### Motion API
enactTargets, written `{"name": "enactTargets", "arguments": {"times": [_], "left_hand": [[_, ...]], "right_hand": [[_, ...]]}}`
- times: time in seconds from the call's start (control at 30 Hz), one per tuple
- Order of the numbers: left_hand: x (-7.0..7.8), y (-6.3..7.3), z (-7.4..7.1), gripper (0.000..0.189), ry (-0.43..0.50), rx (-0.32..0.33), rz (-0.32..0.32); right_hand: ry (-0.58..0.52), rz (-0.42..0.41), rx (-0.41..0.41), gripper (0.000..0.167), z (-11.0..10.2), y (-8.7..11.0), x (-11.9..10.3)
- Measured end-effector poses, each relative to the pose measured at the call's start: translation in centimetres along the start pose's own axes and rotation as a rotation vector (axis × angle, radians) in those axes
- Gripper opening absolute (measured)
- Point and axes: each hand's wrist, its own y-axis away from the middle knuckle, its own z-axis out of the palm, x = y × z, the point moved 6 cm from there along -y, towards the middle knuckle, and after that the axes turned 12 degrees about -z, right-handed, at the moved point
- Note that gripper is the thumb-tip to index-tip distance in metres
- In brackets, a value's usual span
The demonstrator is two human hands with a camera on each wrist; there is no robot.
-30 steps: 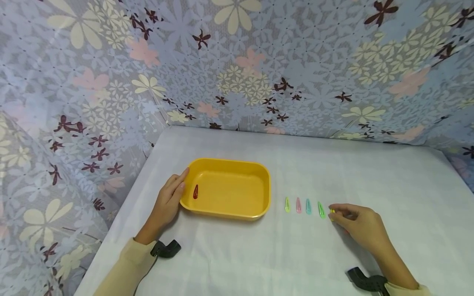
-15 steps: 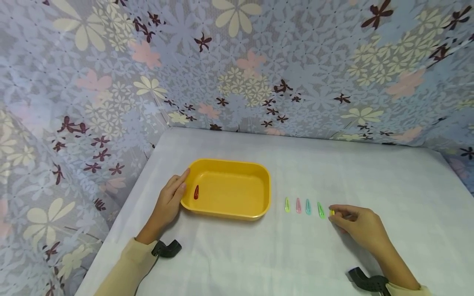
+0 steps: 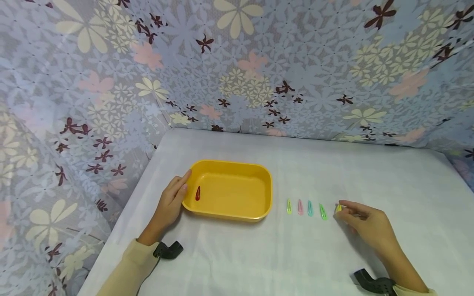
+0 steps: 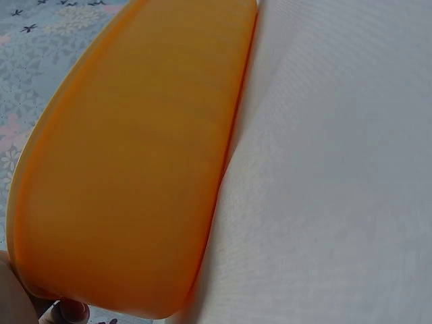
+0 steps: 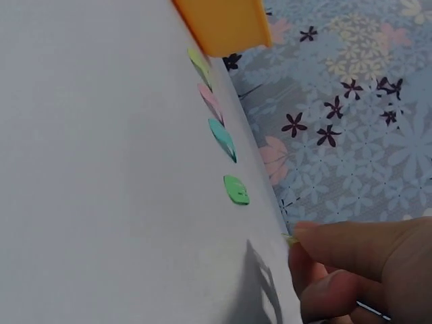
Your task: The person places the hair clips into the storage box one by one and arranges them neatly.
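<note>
My left hand (image 3: 172, 201) lies against the left end of a yellow plastic tray (image 3: 229, 216), its fingers mostly straight along the end wall. In the left wrist view, the tray's side (image 4: 135, 155) fills much of the picture, with fingertips at its lower end. Inside the tray, near that hand, is a red snap hair clip (image 3: 198, 193). Off to the right, my right hand (image 3: 366, 222) pinches a yellow hair clip (image 3: 338, 208) between thumb and index finger. Just left of it lies a green hair clip (image 3: 323, 211); the right wrist view shows the pinched clip's tip (image 5: 290, 239).
Between tray and green clip, a blue clip (image 3: 310, 208), a pink clip (image 3: 300, 207) and a yellow-green clip (image 3: 289, 206) lie in a row on the white cloth (image 3: 259, 255). Floral fabric (image 3: 252, 82) hangs behind and at the left. Black wrist devices (image 3: 374, 283) sit below the hands.
My right hand has shifted slightly right and up with the yellow clip, which now shows more between the fingertips. The left hand stays at the tray.
</note>
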Motion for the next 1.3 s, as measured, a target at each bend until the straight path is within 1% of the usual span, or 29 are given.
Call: {"name": "enactTargets", "arguments": {"times": [0.1,0.23,0.37,0.47,0.7,0.9,1.1,1.3], "left_hand": [[0.0,-0.1,0.1,0.044,0.002,-0.008,-0.011],[0.1,-0.1,0.2,0.044,-0.009,-0.004,-0.006],[0.1,0.0,0.1,0.044,-0.009,0.007,0.012],[0.2,0.0,0.0,0.044,-0.004,0.006,0.017],[-0.2,0.1,-0.1,0.044,0.014,0.004,-0.013],[-0.1,0.0,-0.1,0.043,0.032,0.003,0.006],[0.2,0.0,-0.1,0.043,0.020,0.000,0.004],[0.0,-0.1,0.0,0.044,0.014,-0.005,-0.005]], "right_hand": [[-0.045,0.008,0.020,0.058,-0.5,0.1,0.0],[-0.145,0.005,0.043,0.059,-0.8,0.0,-0.4],[-0.266,-0.005,0.068,0.055,-0.5,-0.1,-1.5],[-0.309,-0.018,0.068,0.054,0.3,-0.2,-2.4],[-0.285,-0.060,0.056,0.058,1.5,-0.9,-4.3],[-0.234,-0.112,0.039,0.055,2.4,-1.9,-6.5],[-0.280,-0.170,0.002,0.051,3.9,-3.1,-9.4],[-0.316,-0.237,-0.053,0.046,5.7,-4.2,-12.3]]}}
